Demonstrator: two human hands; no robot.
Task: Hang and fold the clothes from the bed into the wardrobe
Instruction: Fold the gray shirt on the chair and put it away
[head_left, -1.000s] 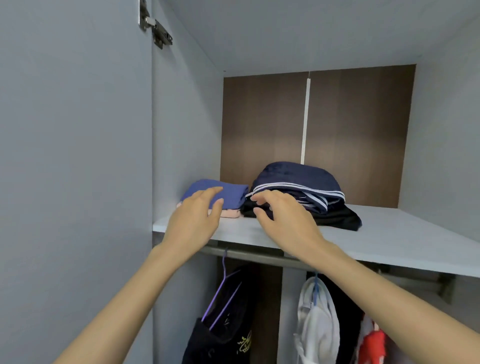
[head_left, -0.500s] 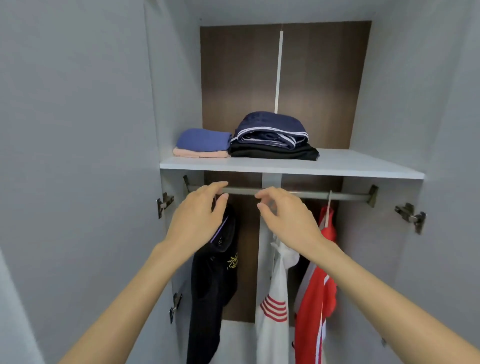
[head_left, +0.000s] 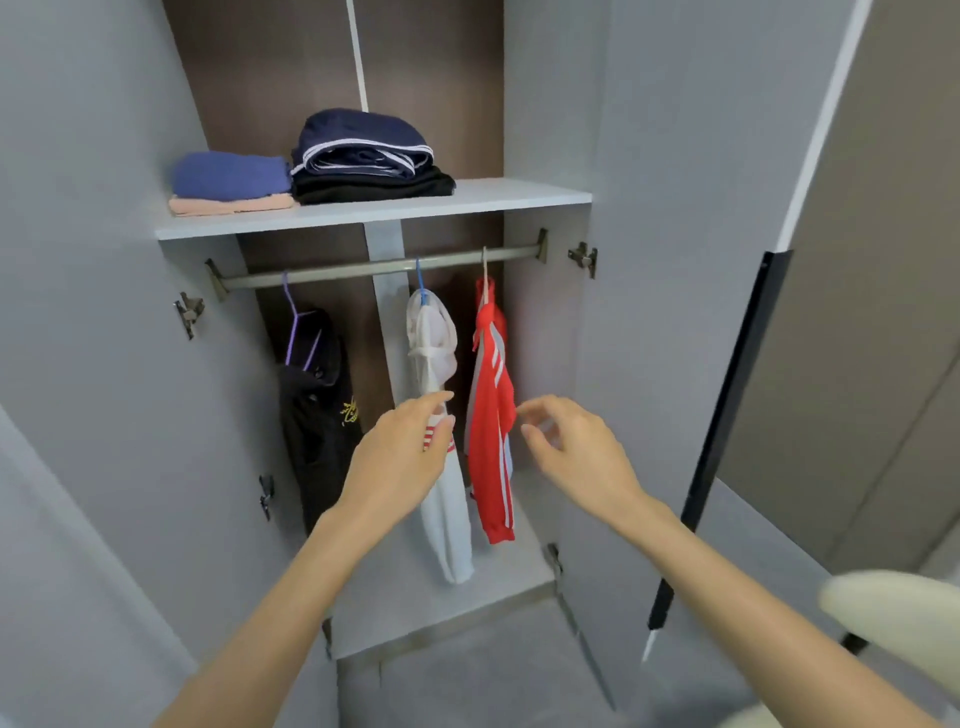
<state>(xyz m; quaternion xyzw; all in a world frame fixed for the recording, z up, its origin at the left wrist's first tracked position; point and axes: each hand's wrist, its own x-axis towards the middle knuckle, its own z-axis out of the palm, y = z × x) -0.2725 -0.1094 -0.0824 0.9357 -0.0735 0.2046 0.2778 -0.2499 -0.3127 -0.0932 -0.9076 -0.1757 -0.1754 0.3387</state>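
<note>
Wardrobe (head_left: 550, 130), doors open. Shelf (head_left: 509, 200), far left: two folded stacks (head_left: 363, 156). Rail (head_left: 353, 270) below: black garment (head_left: 317, 410), white garment (head_left: 431, 343), red garment (head_left: 491, 395). Likely soft, light, limp; lift by the hanger hook (head_left: 420, 278). Left hand (head_left: 400, 457) and right hand (head_left: 576, 452): empty, fingers loose, near the white and red.

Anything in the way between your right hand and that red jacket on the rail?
Nothing visible. The right hand is open and empty, just right of the red jacket, with only a bare gap between them. The left hand overlaps the white garment beside it, not the red one.
</note>
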